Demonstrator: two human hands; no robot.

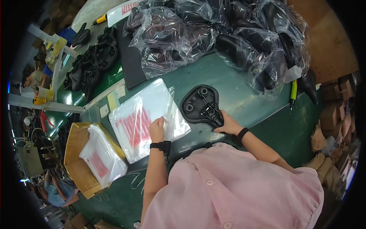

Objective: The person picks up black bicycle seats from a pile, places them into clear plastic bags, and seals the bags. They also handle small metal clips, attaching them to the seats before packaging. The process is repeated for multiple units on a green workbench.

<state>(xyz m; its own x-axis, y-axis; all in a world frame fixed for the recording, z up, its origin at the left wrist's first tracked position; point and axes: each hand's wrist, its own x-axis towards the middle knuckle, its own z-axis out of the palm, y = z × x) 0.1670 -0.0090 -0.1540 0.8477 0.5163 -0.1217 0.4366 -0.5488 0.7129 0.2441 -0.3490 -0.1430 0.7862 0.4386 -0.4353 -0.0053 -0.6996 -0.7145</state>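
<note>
Right grip [230, 125]: closed around the narrow nose of a black saddle [199, 103], with the fingers set at one side and the thumb at the other.
Left grip [157, 131]: curled closed on the bag stack [133, 129], near its right side — a film edge seems to be pinched, though the fingertips are shown too small for the layers to be counted.
Step in hand: judged to be bagging; the saddle is held ready at the right while a clear bag is taken hold of at the left.
Next move: one bag would need to be freed and its mouth parted, with the saddle lined up to it.
Saddle: turned underside up over the green table [236, 93]; its nose is enclosed by the right grip, its wide rear is pointed away from it, and the bag stack is just beside it, leftward.
Cardboard box [72, 152]: set left of the stack, with printed bags [100, 156] held inside.
Wrapped saddles [263, 42]: heaped across the far side — a yellow-green tool [293, 92] is laid by their right end.
Bare saddles [95, 57]: grouped at the far left, beyond a dark panel [131, 61].
</note>
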